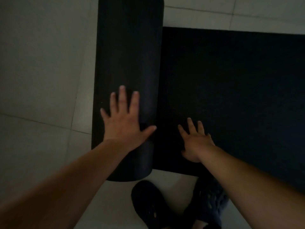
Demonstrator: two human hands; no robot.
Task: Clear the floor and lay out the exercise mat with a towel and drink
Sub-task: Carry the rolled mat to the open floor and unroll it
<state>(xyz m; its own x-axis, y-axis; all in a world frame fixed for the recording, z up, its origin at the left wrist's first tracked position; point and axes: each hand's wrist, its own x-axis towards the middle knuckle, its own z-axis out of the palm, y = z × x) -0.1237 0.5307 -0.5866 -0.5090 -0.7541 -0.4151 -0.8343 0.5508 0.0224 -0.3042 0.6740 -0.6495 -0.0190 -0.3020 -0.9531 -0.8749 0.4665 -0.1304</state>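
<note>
The left hand (123, 123) lies flat on top of the rolled-up part (128, 63) of the black exercise mat (231, 96). Its fingers are straight and spread wide, with the thumb sticking out to the right. It does not curl around anything; it just presses on the roll. The right hand (195, 142) lies flat too, on the part of the mat that is already rolled out. Its fingers are spread and point up and a little to the left, and it holds nothing. The two hands are near each other, with the edge of the roll between them. The roll is a fat dark tube that runs from the top of the view down toward the person. The flat part of the mat starts right at the roll and goes off to the right side of the view. Both bare arms reach in from the bottom corners. The mat sits on a pale tiled floor (41, 71), and thin lines show where the tiles meet. The floor shows to the left of the roll, above the flat part, and below the mat close to the person. At the bottom there is a dark shoe (148, 207) with small holes in it, standing on the tiles just below the end of the roll. Next to it, under the right arm, is a second dark shape, but the room is dim, so I cannot tell what it is.
</note>
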